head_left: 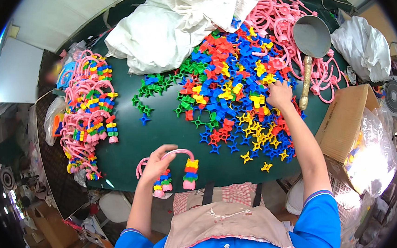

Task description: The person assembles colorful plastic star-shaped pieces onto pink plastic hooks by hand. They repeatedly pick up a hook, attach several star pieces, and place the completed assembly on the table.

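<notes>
Pink arches point(180, 151) are pinched by the left hand point(155, 166), nearer the body than the connector pile point(224, 95) touched by the right hand point(279, 94), whose grip cannot be told.

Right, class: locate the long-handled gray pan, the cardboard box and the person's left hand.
Long-handled gray pan point(312, 36): head view, round bowl.
Cardboard box point(342, 125): head view, side panel.
Left hand point(155, 165): head view, middle of the hand.

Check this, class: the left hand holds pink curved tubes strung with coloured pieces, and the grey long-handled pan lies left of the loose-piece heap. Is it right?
Not quite: the head view shows the grey long-handled pan right of the loose-piece heap. The left hand does hold pink curved tubes strung with coloured pieces.
</notes>
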The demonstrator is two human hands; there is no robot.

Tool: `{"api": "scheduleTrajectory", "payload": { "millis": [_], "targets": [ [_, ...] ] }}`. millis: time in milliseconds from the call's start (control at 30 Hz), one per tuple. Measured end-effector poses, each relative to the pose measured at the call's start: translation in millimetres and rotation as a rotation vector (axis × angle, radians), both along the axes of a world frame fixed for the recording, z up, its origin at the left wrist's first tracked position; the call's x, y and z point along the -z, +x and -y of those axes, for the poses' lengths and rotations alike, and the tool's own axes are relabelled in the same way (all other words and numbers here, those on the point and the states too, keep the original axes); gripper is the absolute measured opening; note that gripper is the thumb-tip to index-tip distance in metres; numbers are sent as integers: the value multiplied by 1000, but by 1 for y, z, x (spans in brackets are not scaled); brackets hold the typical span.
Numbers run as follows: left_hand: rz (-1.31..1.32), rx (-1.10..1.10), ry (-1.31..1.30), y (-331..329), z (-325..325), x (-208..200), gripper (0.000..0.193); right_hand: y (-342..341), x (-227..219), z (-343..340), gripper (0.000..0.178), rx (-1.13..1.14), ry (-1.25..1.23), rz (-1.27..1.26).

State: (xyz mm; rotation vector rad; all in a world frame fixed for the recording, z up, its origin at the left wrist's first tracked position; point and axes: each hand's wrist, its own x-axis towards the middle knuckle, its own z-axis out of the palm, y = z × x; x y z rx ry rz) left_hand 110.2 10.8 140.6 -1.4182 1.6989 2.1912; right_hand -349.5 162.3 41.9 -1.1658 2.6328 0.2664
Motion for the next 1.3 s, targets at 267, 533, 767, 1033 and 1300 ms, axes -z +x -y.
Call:
{"api": "scheduleTrajectory", "payload": {
  "millis": [267, 533, 767, 1033, 1300],
  "targets": [
    [390, 216, -1253, 73, 5, 102, 22, 32, -29, -45, 22, 215, -750, 479],
    [55, 534, -1077, -64, -57, 147, 27, 109, -81, -83, 51, 334, -1297, 724],
    [-100, 292, -1196, -87, -19, 142, 14, 132, -99, -79, 48, 363, -1421, 782],
    [170, 467, -1175, -88, 6, 164, 24, 143, -114, -47, 23, 630, -1587, 1067],
    [-86, 640, -1125, -75, -85, 146, 25, 190, -56, -90, 26, 955, -1452, 1078]
  ]
}}
